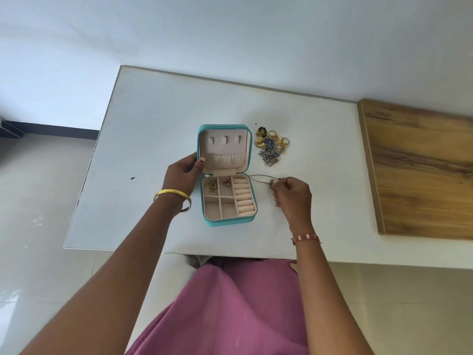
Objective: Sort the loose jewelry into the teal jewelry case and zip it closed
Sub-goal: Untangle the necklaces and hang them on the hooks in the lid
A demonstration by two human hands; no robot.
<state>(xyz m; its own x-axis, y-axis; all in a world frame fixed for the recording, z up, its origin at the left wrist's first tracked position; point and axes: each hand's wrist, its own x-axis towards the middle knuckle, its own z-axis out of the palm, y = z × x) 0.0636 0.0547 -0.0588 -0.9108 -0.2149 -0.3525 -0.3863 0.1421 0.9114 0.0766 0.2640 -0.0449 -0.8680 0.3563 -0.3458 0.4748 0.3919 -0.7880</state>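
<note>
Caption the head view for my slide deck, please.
Left hand steadies open teal case; right hand holds a chain.

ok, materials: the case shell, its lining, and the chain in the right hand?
Teal jewelry case shell: looks like smooth faux leather, slight sheen. Lining: matte beige, velvet-like, soft gathered pocket. Chain in the right hand: thin, dull metal, greyish-gold; alloy can't be told.
</note>
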